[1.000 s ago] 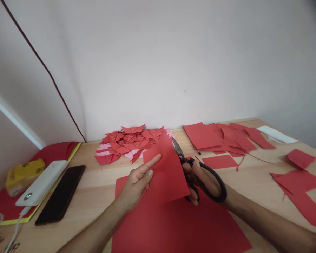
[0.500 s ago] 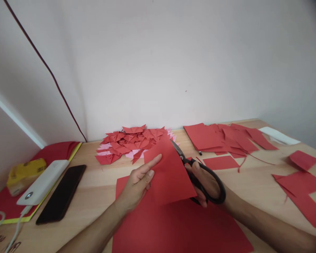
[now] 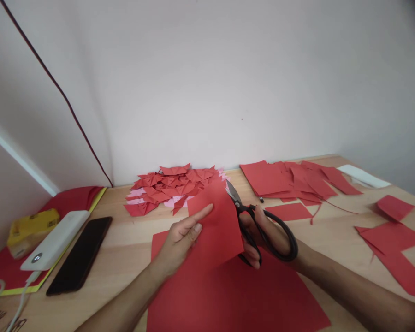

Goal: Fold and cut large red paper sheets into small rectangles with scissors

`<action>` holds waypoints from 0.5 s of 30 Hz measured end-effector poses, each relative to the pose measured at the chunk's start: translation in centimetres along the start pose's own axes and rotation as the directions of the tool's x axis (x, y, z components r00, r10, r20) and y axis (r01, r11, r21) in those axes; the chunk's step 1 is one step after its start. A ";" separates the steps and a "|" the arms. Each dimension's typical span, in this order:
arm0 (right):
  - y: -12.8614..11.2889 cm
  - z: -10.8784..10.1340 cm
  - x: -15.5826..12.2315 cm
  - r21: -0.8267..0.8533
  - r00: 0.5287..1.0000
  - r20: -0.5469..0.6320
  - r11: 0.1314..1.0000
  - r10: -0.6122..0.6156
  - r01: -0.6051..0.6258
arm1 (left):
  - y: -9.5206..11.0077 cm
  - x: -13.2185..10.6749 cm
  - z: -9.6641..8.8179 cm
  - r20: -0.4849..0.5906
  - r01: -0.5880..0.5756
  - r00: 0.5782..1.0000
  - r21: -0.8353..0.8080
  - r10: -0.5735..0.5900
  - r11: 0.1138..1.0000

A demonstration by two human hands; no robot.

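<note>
the left hand (image 3: pixel 181 237), a bit left of the middle of the frame, pinches a red paper piece (image 3: pixel 216 226). its pointing finger lies flat on the front and the other fingers are curled behind. the paper stands tilted up off the table (image 3: pixel 131 240). just right of it, the right hand (image 3: pixel 268 235) is closed around the black handles of the scissors (image 3: pixel 242 210), with fingers through the loops. the blades touch the paper's right edge, with the tip pointing up at the wall. the paper sits between both hands, above a big red sheet (image 3: pixel 235 295) lying flat at the bottom middle.

at the far left are a yellow box (image 3: pixel 31 226), a white power bank (image 3: pixel 55 240) and a black phone (image 3: pixel 80 253). behind the hands, by the wall, is a pile of folded red shapes (image 3: pixel 173 184). at the upper right lie flat red squares (image 3: pixel 283 180), and at the far right some red scraps (image 3: pixel 394 240).
</note>
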State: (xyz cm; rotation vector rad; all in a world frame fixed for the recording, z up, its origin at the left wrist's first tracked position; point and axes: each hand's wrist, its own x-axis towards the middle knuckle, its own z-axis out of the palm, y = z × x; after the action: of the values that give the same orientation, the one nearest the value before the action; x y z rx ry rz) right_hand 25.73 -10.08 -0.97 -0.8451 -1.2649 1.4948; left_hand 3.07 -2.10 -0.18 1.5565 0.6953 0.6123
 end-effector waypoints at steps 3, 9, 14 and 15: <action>-0.4 0.4 0.0 0.016 0.999 -0.044 1.000 -0.008 0.009 | 0.2 0.0 0.1 -0.004 -0.011 1.000 0.018 0.011 1.000; -1.2 1.8 0.0 -0.027 0.981 -0.190 0.999 0.039 -0.045 | 0.3 0.0 0.3 -0.004 -0.007 1.000 -0.003 0.007 1.000; -0.8 2.0 0.2 -0.017 0.976 -0.206 0.997 0.075 -0.080 | 0.3 0.0 0.4 0.002 -0.021 1.000 -0.009 0.021 1.000; -0.7 1.9 0.2 -0.016 0.977 -0.200 0.997 0.077 -0.082 | 0.4 0.0 0.4 0.008 -0.022 1.000 -0.013 0.022 1.000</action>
State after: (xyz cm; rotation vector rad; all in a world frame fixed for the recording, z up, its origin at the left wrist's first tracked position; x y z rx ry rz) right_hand 24.08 -10.47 0.11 -1.0448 -1.1141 1.4207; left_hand 3.39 -2.34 0.14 1.5556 0.6676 0.6260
